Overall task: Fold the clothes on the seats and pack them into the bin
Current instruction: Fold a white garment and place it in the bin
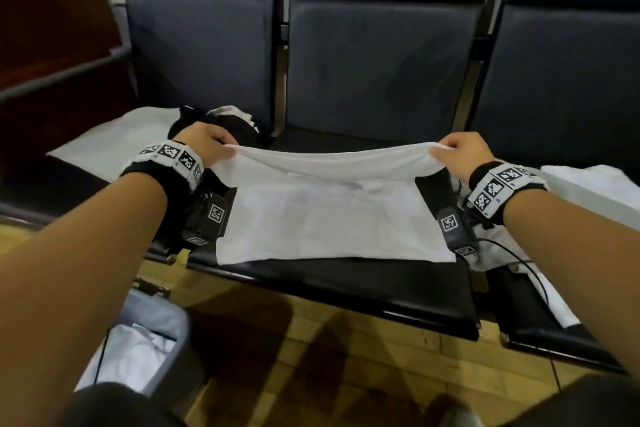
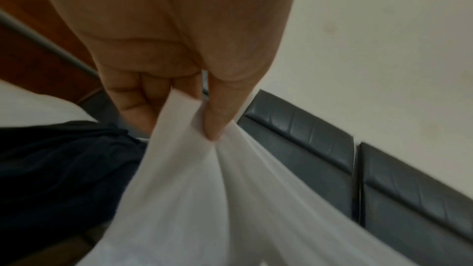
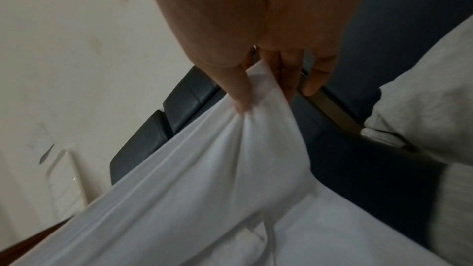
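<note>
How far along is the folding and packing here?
Partly done: the bin on the floor already holds pale cloth. In hand: left hand and right hand pinch the white shirt's far edge, lifted above the middle seat. Left: dark clothes and grey garment still on neighbouring seats.

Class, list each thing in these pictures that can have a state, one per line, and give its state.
white garment: partly folded, near part flat on the middle seat, far edge lifted
left hand: pinches the garment's far left corner
right hand: pinches its far right corner
dark clothes: unfolded heap on the left seat
bin: open, on the floor, pale cloth inside
</note>
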`<action>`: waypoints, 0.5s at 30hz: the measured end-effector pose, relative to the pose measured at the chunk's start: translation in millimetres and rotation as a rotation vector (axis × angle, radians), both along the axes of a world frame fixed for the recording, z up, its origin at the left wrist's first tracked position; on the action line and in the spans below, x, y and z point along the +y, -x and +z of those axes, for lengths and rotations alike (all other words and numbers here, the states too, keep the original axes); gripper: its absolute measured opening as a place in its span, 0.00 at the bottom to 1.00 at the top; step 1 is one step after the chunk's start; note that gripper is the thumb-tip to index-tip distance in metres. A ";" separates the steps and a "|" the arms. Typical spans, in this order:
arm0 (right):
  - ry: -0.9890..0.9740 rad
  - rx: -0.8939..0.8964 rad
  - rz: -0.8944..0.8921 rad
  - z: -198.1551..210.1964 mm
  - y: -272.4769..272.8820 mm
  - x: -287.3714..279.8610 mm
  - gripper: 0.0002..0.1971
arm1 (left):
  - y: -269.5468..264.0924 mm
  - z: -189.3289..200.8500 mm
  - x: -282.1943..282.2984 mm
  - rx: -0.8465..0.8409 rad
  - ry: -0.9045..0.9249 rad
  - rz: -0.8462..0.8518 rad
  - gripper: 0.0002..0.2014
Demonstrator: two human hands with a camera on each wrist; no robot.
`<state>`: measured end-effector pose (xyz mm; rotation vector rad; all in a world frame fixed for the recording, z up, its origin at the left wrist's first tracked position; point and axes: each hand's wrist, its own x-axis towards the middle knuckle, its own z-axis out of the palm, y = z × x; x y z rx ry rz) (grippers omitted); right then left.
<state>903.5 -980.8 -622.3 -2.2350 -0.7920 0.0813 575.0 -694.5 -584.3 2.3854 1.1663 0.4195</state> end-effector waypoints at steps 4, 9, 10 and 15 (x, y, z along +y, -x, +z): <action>0.153 0.000 0.116 -19.2 26.9 -31.1 0.06 | 27.9 -19.6 -27.3 -0.017 0.070 0.011 0.04; 0.391 -0.104 0.245 -46.7 47.5 -49.1 0.02 | 47.5 -51.4 -46.0 0.144 0.048 -0.038 0.04; 0.426 -0.127 0.254 -47.5 48.3 -50.5 0.01 | 50.4 -54.4 -46.8 0.160 0.041 -0.051 0.05; 0.530 -0.192 0.266 -53.3 51.2 -59.1 0.03 | 64.6 -58.1 -52.1 0.193 0.024 -0.108 0.04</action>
